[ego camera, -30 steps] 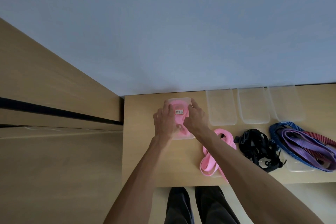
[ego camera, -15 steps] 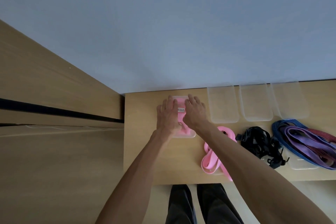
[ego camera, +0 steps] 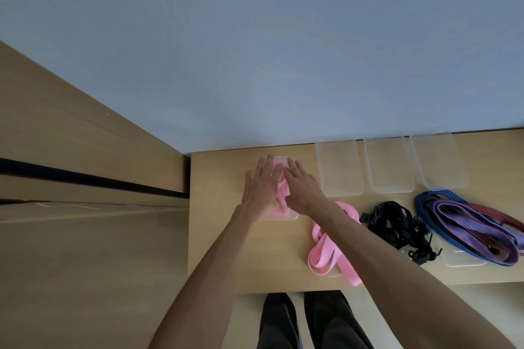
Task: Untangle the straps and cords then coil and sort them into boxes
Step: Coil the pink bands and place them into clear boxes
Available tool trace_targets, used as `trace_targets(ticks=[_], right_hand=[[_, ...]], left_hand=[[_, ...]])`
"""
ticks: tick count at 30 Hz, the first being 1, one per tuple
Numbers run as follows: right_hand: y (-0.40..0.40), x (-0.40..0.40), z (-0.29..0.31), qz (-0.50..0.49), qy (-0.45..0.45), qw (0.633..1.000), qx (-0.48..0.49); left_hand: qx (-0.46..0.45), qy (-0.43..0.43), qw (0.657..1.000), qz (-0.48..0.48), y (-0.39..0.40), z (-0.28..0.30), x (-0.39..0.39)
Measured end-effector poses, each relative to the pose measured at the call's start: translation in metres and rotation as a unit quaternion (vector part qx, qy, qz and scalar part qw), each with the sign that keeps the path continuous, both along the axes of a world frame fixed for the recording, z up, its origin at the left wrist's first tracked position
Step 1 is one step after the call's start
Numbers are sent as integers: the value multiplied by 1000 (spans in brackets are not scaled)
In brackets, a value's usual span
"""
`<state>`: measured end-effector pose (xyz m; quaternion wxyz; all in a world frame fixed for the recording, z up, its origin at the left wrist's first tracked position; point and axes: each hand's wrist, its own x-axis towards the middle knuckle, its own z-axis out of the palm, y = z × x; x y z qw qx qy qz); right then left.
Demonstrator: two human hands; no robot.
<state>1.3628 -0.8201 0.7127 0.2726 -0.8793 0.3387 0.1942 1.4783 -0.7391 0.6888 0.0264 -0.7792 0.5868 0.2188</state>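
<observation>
Clear box (ego camera: pixel 293 217) w/ pink strap (ego camera: pixel 281 201) inside: left hand (ego camera: pixel 262 188) & right hand (ego camera: pixel 302 188) press flat on its lid, fingers straight, gripping nothing.

Clear plastic box (ego camera: pixel 283 217), matt wooden table (ego camera: pixel 215 235)

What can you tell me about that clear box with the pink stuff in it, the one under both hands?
The clear box is a small rectangular container of see-through plastic with rounded corners, lying flat on the wooden table, left of three empty boxes. It is closed by a clear lid bearing a small label. Pink strap shows through inside. The left hand and right hand both rest flat on its lid, fingers straight, seemingly pressing down.
</observation>
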Motion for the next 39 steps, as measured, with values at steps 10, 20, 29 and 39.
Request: trace_targets(ticks=[10, 20, 29, 39], right_hand=[[19, -19, -5, -68, -11, 998, -13], [37, -17, -1, -96, -55, 994, -14], [37, -23, -9, -66, -28, 997, -34], [13, -14, -6, -48, 48, 994, -91]], left_hand=[[-53, 27, 983, 173, 26, 11, -14], [-6, -18, 983, 180, 32, 13, -14], [-48, 0, 990, 136, 42, 2, -26], [-46, 16, 996, 77, 21, -7, -7]])
